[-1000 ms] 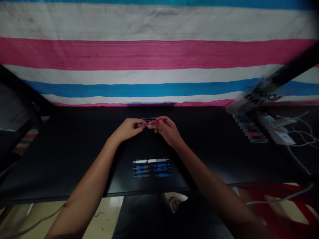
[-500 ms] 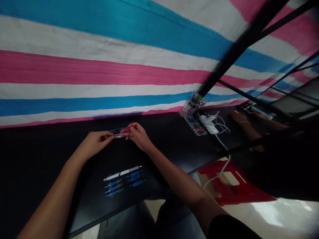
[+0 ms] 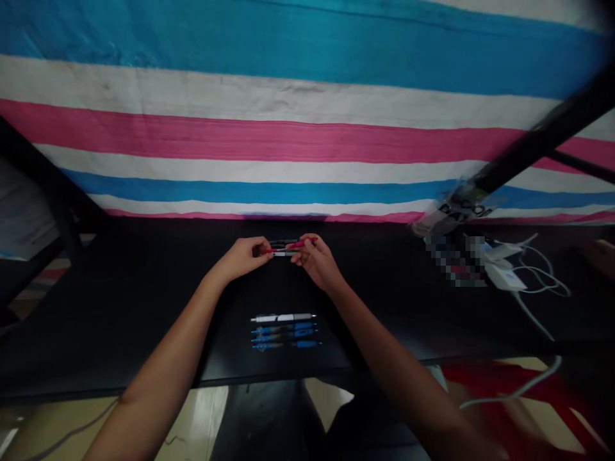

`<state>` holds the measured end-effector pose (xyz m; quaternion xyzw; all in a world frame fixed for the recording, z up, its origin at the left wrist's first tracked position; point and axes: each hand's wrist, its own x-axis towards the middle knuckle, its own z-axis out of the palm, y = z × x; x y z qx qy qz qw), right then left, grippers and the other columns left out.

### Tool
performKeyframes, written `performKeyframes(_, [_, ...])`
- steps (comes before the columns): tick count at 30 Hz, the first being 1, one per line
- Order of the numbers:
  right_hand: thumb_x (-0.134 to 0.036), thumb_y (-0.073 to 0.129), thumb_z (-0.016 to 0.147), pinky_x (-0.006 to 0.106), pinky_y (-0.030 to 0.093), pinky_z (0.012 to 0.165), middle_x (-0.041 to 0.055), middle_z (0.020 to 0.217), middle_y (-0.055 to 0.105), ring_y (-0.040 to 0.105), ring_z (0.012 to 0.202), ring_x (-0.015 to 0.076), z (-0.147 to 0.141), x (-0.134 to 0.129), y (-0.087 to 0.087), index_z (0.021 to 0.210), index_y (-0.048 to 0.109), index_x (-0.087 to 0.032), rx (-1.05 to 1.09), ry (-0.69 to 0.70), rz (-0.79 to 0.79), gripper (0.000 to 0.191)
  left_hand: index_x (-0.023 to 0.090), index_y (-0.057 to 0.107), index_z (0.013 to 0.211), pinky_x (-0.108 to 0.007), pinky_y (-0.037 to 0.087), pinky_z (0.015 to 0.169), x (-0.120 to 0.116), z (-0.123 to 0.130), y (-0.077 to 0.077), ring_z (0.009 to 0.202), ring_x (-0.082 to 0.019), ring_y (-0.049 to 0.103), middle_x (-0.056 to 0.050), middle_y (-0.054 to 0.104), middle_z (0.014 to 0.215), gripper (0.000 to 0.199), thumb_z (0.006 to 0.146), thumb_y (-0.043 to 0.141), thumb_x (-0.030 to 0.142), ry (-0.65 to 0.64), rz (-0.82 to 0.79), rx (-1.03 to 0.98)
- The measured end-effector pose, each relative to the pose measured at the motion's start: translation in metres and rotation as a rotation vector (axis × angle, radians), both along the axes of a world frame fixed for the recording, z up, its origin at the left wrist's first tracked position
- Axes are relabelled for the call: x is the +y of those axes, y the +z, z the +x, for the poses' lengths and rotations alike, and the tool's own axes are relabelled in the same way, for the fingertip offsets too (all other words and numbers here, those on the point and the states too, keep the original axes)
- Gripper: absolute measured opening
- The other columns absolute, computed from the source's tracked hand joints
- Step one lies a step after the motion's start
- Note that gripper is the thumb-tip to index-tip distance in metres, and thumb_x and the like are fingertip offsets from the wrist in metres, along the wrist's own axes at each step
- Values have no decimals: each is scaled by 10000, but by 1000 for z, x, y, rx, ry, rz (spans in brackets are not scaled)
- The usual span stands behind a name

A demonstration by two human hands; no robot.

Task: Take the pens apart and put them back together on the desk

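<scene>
My right hand (image 3: 318,262) pinches a slim red pen (image 3: 298,244), its end sticking up past the fingertips. From the other side, the closed fingers of my left hand (image 3: 247,257) grip a red end that appears to be the same pen. Under and behind it lie a dark pen (image 3: 283,242) and a white-and-grey pen (image 3: 282,254), partly hidden by the fingers. Nearer to me, a white pen (image 3: 283,317) lies above several blue pens (image 3: 303,333), side by side in a row.
Everything lies on a black table (image 3: 158,307) against a striped sheet (image 3: 288,141). To the right are a plastic bag (image 3: 446,211), a white power strip (image 3: 502,272) with cables and a dark frame post (image 3: 538,144). Another person's hand (image 3: 603,256) shows at the right edge.
The view has swung to the right and levelled, so hands and pens sit more central. Both hands keep nearly the same hold on the red pen; the rows look unchanged.
</scene>
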<state>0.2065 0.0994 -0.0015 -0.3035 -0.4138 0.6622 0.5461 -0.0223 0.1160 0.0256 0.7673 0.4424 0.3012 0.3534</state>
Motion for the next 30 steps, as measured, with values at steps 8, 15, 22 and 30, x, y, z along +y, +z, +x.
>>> performKeyframes(8, [-498,740,870,221,466,551,33,952,783,713,662,129,-4,-5,-1,1015,557,-240,-21,41,-2,348,162,700,943,-243,391,636,-8,15,7,651,-122,505,20,606,726,302,787,752,415,109,40,-73])
performKeyframes(15, [-501,756,856,206,442,509,42,905,777,715,619,134,-8,-6,-3,1012,579,-218,-19,72,-15,368,153,748,895,-251,418,653,-9,18,8,670,-133,546,-15,661,740,197,816,719,332,77,89,-55])
performKeyframes(22, [-510,778,829,203,431,480,39,892,780,721,601,136,-8,-4,-5,1004,591,-216,-50,64,-19,390,155,777,889,-262,443,665,-7,19,4,692,-143,584,-45,710,801,150,808,694,250,66,147,-58])
performKeyframes(30, [-526,781,821,208,436,487,50,900,788,739,634,152,-8,-3,-3,969,565,-218,-37,57,-20,404,154,770,859,-257,426,643,-6,16,3,653,-134,563,-23,683,737,137,801,686,246,99,143,-39])
